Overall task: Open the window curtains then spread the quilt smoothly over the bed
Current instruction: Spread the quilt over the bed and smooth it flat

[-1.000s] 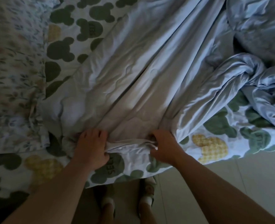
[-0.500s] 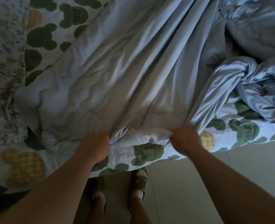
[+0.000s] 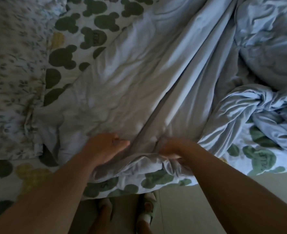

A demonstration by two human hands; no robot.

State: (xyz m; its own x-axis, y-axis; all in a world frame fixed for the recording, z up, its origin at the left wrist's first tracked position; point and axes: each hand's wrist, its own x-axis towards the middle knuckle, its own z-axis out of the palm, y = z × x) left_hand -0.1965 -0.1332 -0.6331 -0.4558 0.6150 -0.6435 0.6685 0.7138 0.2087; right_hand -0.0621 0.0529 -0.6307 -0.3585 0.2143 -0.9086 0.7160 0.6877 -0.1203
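- While both forearms reach forward and down from the bottom of the view, the two hands meet the near edge of the pale blue quilt (image 3: 139,78) close to the side of the bed.
- The left hand (image 3: 105,146) lies with its back up on the quilt, the wrist almost straight; the fingers are bent around a fold of the cloth, and the thumb points to the right along a long crease.
- The right hand (image 3: 172,149) is turned more inward, the wrist bent, and its fingers are closed tight on a bunched part of the quilt edge.
- The two hands are near each other, with the deep crease running between them up and to the right.
- The quilt covers the middle of the bed in long folds; at the right it is twisted into a thick knot-like heap (image 3: 257,105).
- The bed sheet (image 3: 82,39), white with green mouse-head shapes, shows at the upper left and along the near edge.
- A flowered pillow (image 3: 13,73) lies at the left, touching the quilt's corner.
- Below the bed edge, two feet in slippers (image 3: 146,215) stand on the tiled floor (image 3: 198,208).
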